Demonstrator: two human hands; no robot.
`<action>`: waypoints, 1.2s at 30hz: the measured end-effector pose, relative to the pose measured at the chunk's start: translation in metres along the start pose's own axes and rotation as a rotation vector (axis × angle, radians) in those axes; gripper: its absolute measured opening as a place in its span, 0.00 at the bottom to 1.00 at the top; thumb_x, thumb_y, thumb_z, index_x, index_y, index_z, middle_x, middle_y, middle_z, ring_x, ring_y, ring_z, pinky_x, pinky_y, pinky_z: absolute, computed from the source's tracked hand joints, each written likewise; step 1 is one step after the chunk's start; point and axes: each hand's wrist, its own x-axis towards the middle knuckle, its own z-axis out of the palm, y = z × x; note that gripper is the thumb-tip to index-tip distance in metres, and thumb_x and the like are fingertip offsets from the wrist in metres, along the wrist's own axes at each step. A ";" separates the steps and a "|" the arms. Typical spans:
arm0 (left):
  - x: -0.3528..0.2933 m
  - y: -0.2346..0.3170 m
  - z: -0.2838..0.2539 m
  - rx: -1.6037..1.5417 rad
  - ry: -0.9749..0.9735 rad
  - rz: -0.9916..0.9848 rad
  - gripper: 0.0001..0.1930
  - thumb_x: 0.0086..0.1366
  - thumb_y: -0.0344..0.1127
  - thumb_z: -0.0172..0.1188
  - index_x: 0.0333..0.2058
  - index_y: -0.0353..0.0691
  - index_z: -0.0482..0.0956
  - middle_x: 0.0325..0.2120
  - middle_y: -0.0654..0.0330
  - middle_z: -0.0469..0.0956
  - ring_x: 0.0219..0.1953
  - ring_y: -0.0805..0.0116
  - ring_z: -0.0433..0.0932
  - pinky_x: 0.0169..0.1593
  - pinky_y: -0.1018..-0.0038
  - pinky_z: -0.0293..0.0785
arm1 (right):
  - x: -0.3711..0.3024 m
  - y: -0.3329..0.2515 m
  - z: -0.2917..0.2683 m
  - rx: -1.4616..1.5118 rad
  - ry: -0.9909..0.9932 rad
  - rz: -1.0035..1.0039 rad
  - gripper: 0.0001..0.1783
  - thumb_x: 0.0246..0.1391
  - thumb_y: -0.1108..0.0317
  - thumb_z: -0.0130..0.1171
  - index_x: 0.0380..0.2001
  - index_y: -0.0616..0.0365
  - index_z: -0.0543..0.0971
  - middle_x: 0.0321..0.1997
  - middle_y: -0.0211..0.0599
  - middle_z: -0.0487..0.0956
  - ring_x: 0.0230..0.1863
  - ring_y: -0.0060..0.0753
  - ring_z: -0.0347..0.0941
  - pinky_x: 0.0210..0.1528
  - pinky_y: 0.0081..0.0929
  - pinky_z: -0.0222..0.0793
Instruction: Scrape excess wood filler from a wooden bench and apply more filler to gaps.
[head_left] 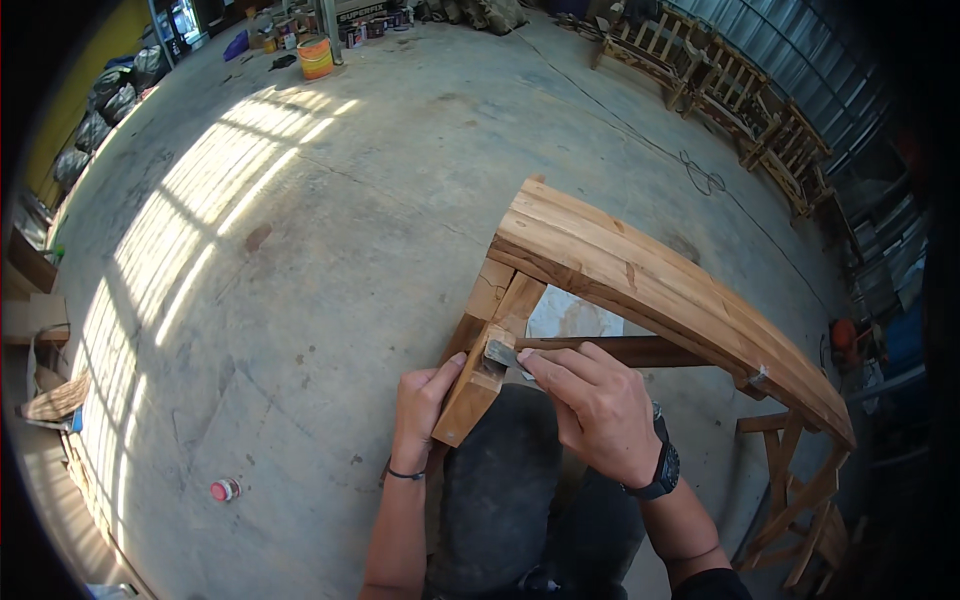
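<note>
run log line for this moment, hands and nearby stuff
left hand: holding wooden post | right hand: holding flat-bladed scraper against post | nearby: small red-and-white container on concrete floor

Brown-streaked wooden furniture [632, 262], grey blade [501, 353], black watch [665, 470], orange-and-yellow bucket [316, 60]

One line of pale capitals, readable, on dark box [362, 15], top edge, left of center (single big row). Orange-yellow bucket [315, 60], upper left: print-like marks, too small to read. Black wristwatch [662, 472], lower right of center: markings too small. Red-capped container [225, 490], lower left: label unclear.
</note>
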 end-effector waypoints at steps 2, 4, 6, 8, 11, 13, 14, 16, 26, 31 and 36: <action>0.000 -0.006 0.000 -0.005 0.018 0.001 0.21 0.70 0.44 0.57 0.34 0.26 0.84 0.27 0.52 0.84 0.25 0.67 0.83 0.31 0.76 0.79 | 0.000 0.000 -0.004 -0.043 -0.051 -0.041 0.24 0.44 0.80 0.61 0.48 0.55 0.81 0.43 0.32 0.83 0.36 0.36 0.75 0.32 0.30 0.75; -0.001 -0.011 0.000 0.006 0.027 -0.005 0.21 0.70 0.44 0.57 0.34 0.25 0.84 0.27 0.52 0.84 0.25 0.67 0.83 0.30 0.76 0.79 | -0.002 -0.002 -0.004 -0.013 -0.036 -0.043 0.24 0.44 0.81 0.62 0.47 0.55 0.81 0.41 0.33 0.83 0.34 0.36 0.75 0.31 0.30 0.74; 0.001 -0.011 -0.002 0.025 0.034 0.003 0.21 0.70 0.43 0.57 0.34 0.25 0.84 0.27 0.52 0.84 0.26 0.68 0.83 0.30 0.76 0.79 | -0.002 -0.003 -0.003 0.029 0.009 -0.052 0.23 0.42 0.84 0.62 0.46 0.56 0.83 0.38 0.35 0.84 0.30 0.37 0.73 0.29 0.30 0.72; 0.000 -0.010 0.001 -0.022 0.061 0.018 0.21 0.69 0.44 0.60 0.28 0.27 0.83 0.23 0.57 0.80 0.23 0.73 0.77 0.27 0.76 0.72 | -0.004 -0.001 -0.001 0.071 0.023 -0.063 0.23 0.42 0.84 0.62 0.46 0.56 0.83 0.38 0.35 0.84 0.30 0.37 0.73 0.29 0.30 0.72; 0.000 -0.009 0.006 -0.116 0.107 0.050 0.25 0.65 0.47 0.65 0.16 0.31 0.79 0.13 0.67 0.72 0.17 0.82 0.65 0.21 0.76 0.59 | -0.007 0.008 0.006 0.147 0.052 -0.080 0.23 0.42 0.84 0.62 0.45 0.56 0.83 0.38 0.36 0.84 0.28 0.37 0.73 0.30 0.29 0.72; 0.000 -0.006 0.009 -0.137 0.103 0.022 0.25 0.65 0.47 0.65 0.15 0.31 0.79 0.13 0.67 0.72 0.17 0.82 0.66 0.21 0.76 0.59 | -0.006 0.023 0.017 0.290 0.173 -0.014 0.23 0.42 0.84 0.62 0.45 0.56 0.83 0.38 0.38 0.84 0.27 0.38 0.72 0.30 0.29 0.72; 0.000 -0.005 0.010 -0.148 0.101 0.009 0.25 0.65 0.47 0.65 0.15 0.32 0.79 0.13 0.67 0.72 0.17 0.81 0.66 0.21 0.76 0.59 | -0.005 0.026 0.019 0.360 0.234 0.019 0.23 0.42 0.84 0.62 0.45 0.56 0.83 0.38 0.38 0.84 0.26 0.38 0.72 0.31 0.29 0.73; -0.002 0.000 0.013 -0.171 0.107 0.010 0.25 0.65 0.47 0.66 0.15 0.32 0.79 0.13 0.67 0.73 0.17 0.81 0.66 0.21 0.76 0.59 | -0.005 0.029 0.018 0.342 0.218 0.006 0.24 0.42 0.84 0.62 0.46 0.56 0.83 0.40 0.38 0.84 0.27 0.38 0.73 0.31 0.29 0.73; -0.001 -0.003 0.009 -0.150 0.128 0.067 0.25 0.64 0.46 0.66 0.14 0.32 0.79 0.13 0.66 0.73 0.16 0.80 0.67 0.21 0.76 0.60 | -0.003 0.018 -0.008 -0.139 -0.112 -0.205 0.29 0.41 0.82 0.62 0.51 0.53 0.80 0.47 0.31 0.83 0.39 0.34 0.77 0.33 0.29 0.75; -0.003 0.002 0.009 -0.131 0.140 0.048 0.25 0.65 0.46 0.65 0.14 0.31 0.79 0.12 0.66 0.73 0.16 0.80 0.66 0.21 0.76 0.60 | 0.005 0.026 -0.025 -0.224 -0.202 -0.323 0.28 0.41 0.83 0.60 0.49 0.52 0.81 0.46 0.28 0.83 0.38 0.32 0.76 0.32 0.29 0.75; 0.003 -0.008 0.007 -0.180 0.139 0.056 0.25 0.64 0.46 0.66 0.15 0.30 0.79 0.12 0.66 0.73 0.16 0.81 0.67 0.21 0.76 0.60 | 0.002 0.029 -0.029 -0.076 -0.147 -0.199 0.26 0.43 0.82 0.59 0.48 0.51 0.83 0.47 0.25 0.83 0.39 0.30 0.75 0.32 0.29 0.74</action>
